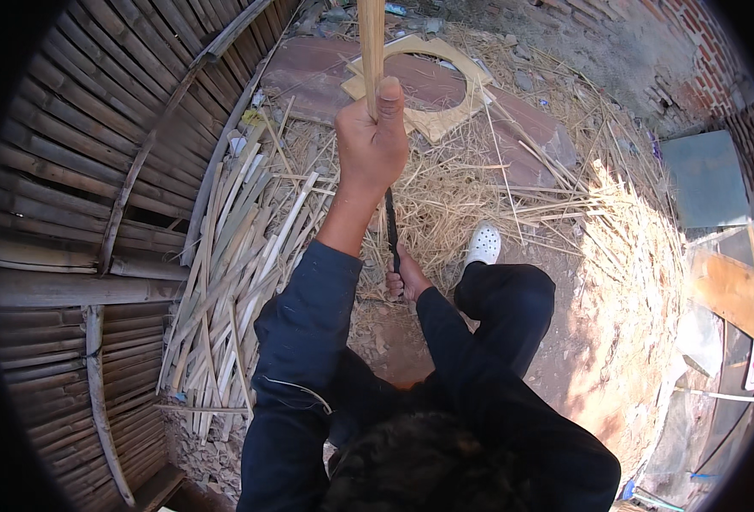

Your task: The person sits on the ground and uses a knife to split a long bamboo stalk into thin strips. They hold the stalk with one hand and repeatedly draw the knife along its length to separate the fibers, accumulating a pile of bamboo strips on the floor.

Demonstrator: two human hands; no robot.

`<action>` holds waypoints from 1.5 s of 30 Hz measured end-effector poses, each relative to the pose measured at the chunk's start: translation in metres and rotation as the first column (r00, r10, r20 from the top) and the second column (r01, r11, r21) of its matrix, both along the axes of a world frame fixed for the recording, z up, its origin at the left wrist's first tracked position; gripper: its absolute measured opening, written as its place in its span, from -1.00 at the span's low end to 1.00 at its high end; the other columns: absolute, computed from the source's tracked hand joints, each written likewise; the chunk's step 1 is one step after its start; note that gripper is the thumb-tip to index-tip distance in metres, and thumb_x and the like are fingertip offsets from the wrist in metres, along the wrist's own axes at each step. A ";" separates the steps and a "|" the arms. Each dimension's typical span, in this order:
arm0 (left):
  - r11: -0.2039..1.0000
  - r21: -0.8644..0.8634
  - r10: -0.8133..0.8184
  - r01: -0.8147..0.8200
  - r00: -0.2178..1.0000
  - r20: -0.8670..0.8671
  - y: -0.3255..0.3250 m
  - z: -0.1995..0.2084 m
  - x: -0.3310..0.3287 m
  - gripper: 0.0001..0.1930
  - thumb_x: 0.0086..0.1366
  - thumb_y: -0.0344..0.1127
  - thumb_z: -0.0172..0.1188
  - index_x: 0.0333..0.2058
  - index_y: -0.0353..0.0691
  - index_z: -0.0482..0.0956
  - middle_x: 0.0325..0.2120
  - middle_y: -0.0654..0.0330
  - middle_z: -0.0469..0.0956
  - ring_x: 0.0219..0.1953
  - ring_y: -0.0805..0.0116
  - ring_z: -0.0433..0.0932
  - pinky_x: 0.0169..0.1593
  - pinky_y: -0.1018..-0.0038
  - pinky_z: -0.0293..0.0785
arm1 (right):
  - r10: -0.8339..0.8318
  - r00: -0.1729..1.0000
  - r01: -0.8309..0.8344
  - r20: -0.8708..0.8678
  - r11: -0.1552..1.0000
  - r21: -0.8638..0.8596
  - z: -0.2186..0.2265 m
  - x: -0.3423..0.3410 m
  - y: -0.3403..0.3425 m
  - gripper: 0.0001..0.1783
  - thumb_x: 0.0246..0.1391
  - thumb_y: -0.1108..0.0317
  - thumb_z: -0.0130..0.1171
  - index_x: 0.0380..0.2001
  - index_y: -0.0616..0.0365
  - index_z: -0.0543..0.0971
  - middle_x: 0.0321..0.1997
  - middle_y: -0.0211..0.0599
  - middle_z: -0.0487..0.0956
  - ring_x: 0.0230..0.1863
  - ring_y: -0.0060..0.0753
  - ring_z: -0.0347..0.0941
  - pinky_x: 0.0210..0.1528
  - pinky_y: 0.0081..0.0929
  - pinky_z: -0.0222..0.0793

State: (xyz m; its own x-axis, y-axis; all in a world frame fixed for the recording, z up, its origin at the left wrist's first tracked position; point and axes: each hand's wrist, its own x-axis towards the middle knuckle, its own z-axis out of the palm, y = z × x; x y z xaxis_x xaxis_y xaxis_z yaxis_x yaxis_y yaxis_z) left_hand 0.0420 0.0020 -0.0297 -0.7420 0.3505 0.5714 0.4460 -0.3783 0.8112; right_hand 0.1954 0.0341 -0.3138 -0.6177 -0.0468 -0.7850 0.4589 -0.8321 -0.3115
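Note:
My left hand (372, 145) is closed around a pale split bamboo strip (371, 43) that stands up past the top edge, the thumb lying along it. Lower and nearer to me, my right hand (408, 277) grips a long, narrow dark knife (391, 224). Its blade shows nearly edge-on and reaches up toward my left wrist; the upper end is hidden there. Whether the blade touches the strip cannot be seen. Beneath both hands lies a heap of straw-coloured shavings (445, 192).
Long split strips (232, 282) are piled at left beside a bamboo-slat wall (87, 171). Ahead, a pale board with a round hole (355, 85) lies on a reddish-brown sheet (308, 72). My foot in a white clog (483, 245) rests by the shavings. A brick wall (710, 77) rises at right.

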 end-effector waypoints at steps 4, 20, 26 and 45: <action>0.999 -0.019 0.041 -0.040 0.998 0.051 -0.006 -0.004 -0.012 -0.39 0.28 0.29 -0.16 -0.71 -0.10 0.07 -0.78 0.43 0.07 -0.73 0.63 0.09 -0.66 0.60 -0.01 | 0.077 0.993 -0.090 0.085 0.061 0.994 -0.002 -0.008 -0.015 -0.41 0.18 -0.15 -0.12 -0.52 0.21 0.47 -0.70 0.01 0.45 -0.63 0.07 0.42 -0.56 -0.17 0.28; 0.984 -0.051 0.172 -0.169 0.983 0.058 -0.018 -0.001 -0.030 -0.36 0.22 0.40 -0.22 -0.69 -0.06 0.01 -0.82 0.40 0.00 -0.77 0.58 0.03 -0.66 0.56 -0.03 | 0.019 1.000 -0.006 0.005 0.015 1.000 -0.016 -0.010 -0.031 -0.52 0.21 0.06 -0.09 -0.46 0.35 0.44 -0.65 -0.08 0.45 -0.59 -0.04 0.43 -0.46 -0.26 0.34; 0.994 0.018 0.104 -0.112 0.965 0.240 -0.023 -0.002 -0.024 -0.34 0.18 0.45 -0.23 -0.70 -0.06 0.01 -0.82 0.41 -0.01 -0.77 0.59 -0.01 -0.66 0.57 -0.06 | 0.124 0.942 -0.334 0.313 0.461 0.822 -0.108 0.005 -0.020 -0.35 0.15 -0.19 -0.11 -0.56 0.29 0.44 -0.73 -0.20 0.42 -0.77 -0.24 0.35 -0.71 -0.28 0.30; 0.997 -0.031 0.077 -0.071 0.960 0.269 -0.027 0.012 -0.032 -0.30 0.12 0.53 -0.32 -0.71 -0.03 -0.05 -0.83 0.39 -0.07 -0.74 0.54 -0.10 -0.62 0.54 -0.10 | 0.035 0.995 0.080 -0.089 0.205 0.976 -0.030 0.002 -0.035 -0.53 0.20 0.03 -0.06 -0.29 0.32 0.49 -0.56 0.07 0.49 -0.45 0.01 0.49 -0.36 -0.11 0.32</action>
State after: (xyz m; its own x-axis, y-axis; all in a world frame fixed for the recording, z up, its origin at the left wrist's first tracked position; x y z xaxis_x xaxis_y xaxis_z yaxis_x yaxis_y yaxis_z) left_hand 0.0103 -0.0246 -0.0178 -0.8919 0.2982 0.3399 0.2358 -0.3346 0.9124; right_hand 0.1973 -0.0006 -0.3439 -0.6598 0.7366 -0.1484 0.3737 0.1504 -0.9153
